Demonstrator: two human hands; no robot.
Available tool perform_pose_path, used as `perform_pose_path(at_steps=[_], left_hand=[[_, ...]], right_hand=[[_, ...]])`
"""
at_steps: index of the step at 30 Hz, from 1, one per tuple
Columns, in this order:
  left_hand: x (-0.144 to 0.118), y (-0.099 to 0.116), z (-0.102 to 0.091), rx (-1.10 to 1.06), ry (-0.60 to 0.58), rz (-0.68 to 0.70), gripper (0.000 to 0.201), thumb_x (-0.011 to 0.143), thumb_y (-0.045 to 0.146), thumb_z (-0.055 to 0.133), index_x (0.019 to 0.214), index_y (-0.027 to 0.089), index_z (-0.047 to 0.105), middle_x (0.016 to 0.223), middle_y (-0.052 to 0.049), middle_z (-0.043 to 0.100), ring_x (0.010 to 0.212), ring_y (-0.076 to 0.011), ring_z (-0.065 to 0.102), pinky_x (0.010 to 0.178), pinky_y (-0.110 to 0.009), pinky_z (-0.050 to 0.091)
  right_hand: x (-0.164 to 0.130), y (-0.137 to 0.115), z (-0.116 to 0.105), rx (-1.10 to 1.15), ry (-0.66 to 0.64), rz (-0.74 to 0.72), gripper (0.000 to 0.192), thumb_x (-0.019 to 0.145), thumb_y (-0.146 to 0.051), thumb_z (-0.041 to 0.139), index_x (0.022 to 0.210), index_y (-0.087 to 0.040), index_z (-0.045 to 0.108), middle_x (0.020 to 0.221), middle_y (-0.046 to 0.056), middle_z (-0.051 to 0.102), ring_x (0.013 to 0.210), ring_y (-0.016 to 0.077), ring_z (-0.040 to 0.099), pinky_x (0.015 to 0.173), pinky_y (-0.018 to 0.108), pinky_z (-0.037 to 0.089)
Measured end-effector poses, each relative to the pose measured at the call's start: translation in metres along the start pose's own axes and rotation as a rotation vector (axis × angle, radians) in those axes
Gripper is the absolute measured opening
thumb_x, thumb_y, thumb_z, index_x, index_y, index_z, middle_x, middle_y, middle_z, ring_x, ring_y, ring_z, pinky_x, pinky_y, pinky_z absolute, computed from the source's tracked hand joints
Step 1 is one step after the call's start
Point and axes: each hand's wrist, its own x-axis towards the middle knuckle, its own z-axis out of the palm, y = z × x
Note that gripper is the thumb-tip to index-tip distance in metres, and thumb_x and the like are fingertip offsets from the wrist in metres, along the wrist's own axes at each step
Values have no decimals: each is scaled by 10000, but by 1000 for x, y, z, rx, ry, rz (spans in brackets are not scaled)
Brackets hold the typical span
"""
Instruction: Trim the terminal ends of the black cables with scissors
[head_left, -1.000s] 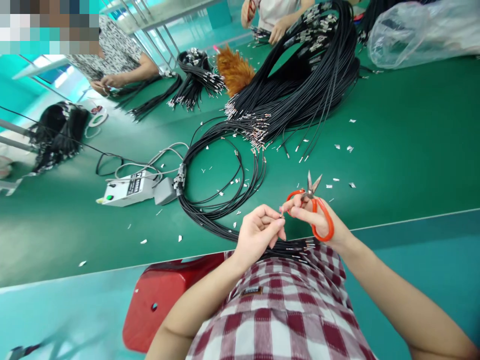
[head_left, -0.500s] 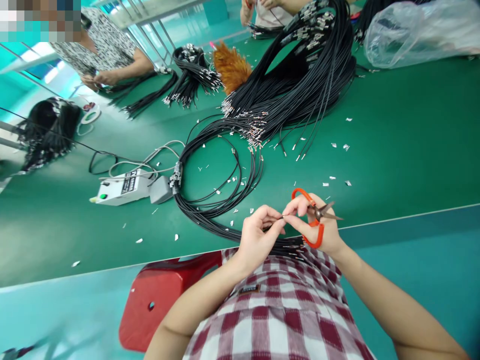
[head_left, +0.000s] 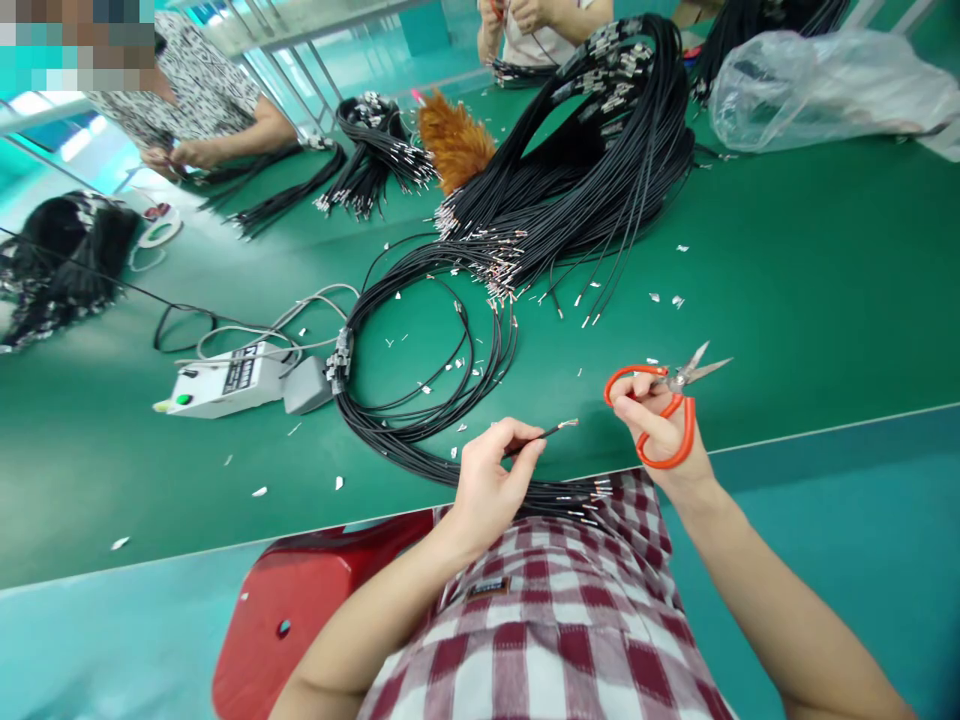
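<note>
Between the thumb and fingers of my left hand is a black cable, its stripped end with pale wires pointing right. My right hand holds orange-handled scissors, whose blades stand apart and point up and right, away from the cable. Below my left hand, a bundle of black cables curves across the table and over its front edge, with more stripped ends by the checked apron. Grey connectors gather at the bundle's left bend.
A large heap of black cables lies behind, beside a brown feather duster. A white box with a green button stands left. White scraps dot the green table. Two people work across it. A clear plastic bag lies back right; a red stool stands front left.
My right hand has moved right, away from the cable end, with the scissors turned upward. The cable's tip, earlier between both hands' fingers, now shows bare wires. The view has shifted slightly.
</note>
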Motion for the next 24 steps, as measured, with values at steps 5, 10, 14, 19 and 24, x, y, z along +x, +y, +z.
perform_pose_path(at_steps=[5,10,14,19,24], left_hand=[[2,2,-1,90,37,85,34,875,165,654,849,166,676,713,-1,681,616,-102,602,600,-203,491],[-3,3,5,190,69,229,44,899,144,616,888,166,653,722,4,637,603,-89,556,591,-200,467],[-7,5,4,112,34,157,47,914,179,603,882,169,637,733,-2,619,609,-89,544,591,-206,458],[-5,11,-11,-328,-410,-267,217,966,353,548,1035,161,622,737,-25,675,488,-68,508,476,-193,398],[-3,13,-12,-499,-421,-431,308,894,449,650,926,146,608,707,-47,710,443,-76,549,451,-193,409]], right_hand=[[-9,4,-3,-46,-31,62,246,768,-282,775,785,-236,534,850,-4,661,842,161,623,818,321,468],[-23,-5,14,-138,-186,46,255,802,-294,774,777,-235,527,930,24,736,920,183,677,857,332,497],[-23,-11,26,-73,-175,47,304,787,-267,787,735,-229,490,799,-6,702,780,154,671,780,304,511],[-10,4,26,117,-452,202,356,746,-287,825,749,-222,474,764,-5,690,707,145,644,716,294,504],[-8,23,35,194,-540,386,416,709,-456,827,763,-221,488,702,-33,597,608,135,571,604,282,467]])
